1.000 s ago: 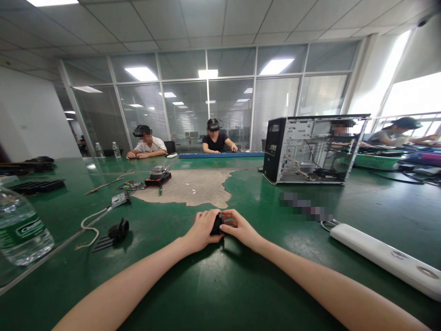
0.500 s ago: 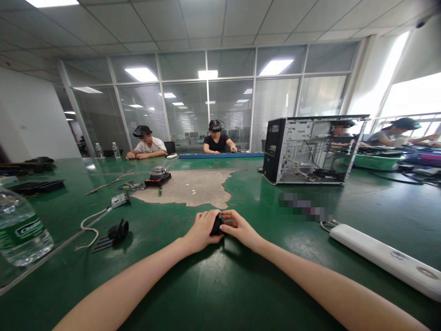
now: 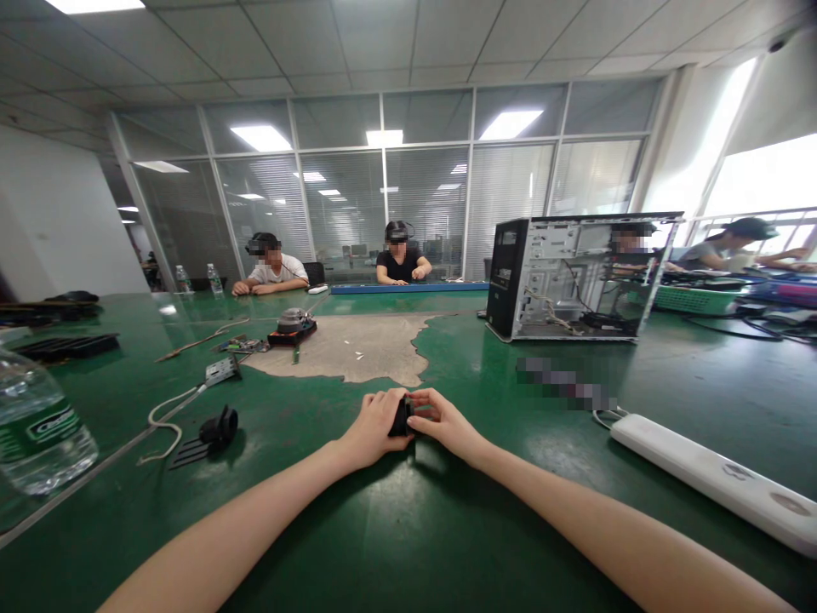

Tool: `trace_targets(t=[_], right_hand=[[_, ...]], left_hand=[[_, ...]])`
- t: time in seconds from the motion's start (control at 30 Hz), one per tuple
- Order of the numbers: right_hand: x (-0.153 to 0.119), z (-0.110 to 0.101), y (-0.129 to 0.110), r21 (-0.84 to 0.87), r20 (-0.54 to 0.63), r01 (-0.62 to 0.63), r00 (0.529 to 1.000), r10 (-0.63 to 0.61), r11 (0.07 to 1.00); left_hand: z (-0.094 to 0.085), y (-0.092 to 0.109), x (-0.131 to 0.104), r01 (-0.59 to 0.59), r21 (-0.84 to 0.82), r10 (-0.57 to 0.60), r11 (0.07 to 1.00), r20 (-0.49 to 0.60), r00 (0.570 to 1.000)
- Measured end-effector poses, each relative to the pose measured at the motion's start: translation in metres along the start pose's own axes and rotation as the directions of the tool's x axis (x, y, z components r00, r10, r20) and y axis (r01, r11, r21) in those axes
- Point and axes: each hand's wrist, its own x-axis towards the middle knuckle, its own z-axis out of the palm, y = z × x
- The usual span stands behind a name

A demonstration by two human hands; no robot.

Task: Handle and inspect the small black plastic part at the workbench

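Note:
A small black object (image 3: 402, 419) is held between my two hands above the green table (image 3: 396, 545), near the middle of the view. My left hand (image 3: 378, 423) wraps round its left side, with the thumb below and the fingers over the top. From the right, the curled fingers and thumb of my right hand (image 3: 442, 422) grip the same object. Much of it is hidden by the fingers, so its exact shape is unclear. Just beyond the hands lies a bare, pale patch (image 3: 363, 345) of the tabletop.
An open computer case (image 3: 574, 281) stands at the right, behind a white power strip (image 3: 715, 477). At left are a water bottle (image 3: 44, 426), a black part with a ring (image 3: 217, 430) and a metal connector (image 3: 222, 369). People sit across the table.
My hands and the black object have hardly moved. Across the table, a hand of the person in black has shifted slightly left.

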Motion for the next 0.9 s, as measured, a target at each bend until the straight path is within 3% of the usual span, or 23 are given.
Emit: trace_targets(t=[0.2,0.5,0.63,0.9], right_hand=[[-0.0015,0.0000,-0.0002,0.017,0.032,0.047,0.998,-0.047,0.999],[-0.0009,-0.0015,0.0015,-0.005,0.020,-0.008,1.000,0.008,1.000],[-0.0028,-0.0022,0.0002,0.017,0.055,0.050,0.997,-0.051,0.999],[0.0013,-0.0019,0.0040,-0.017,0.009,0.020,1.000,-0.020,1.000]], left_hand=[[-0.0006,-0.0005,-0.0006,-0.009,0.003,0.009,1.000,0.005,1.000],[0.0008,-0.0017,0.0003,-0.011,0.001,0.011,1.000,-0.002,1.000],[0.0019,-0.0024,0.0004,-0.010,0.010,0.010,1.000,0.003,1.000],[0.0024,-0.0020,0.0015,-0.015,0.011,0.015,1.000,0.001,1.000]])
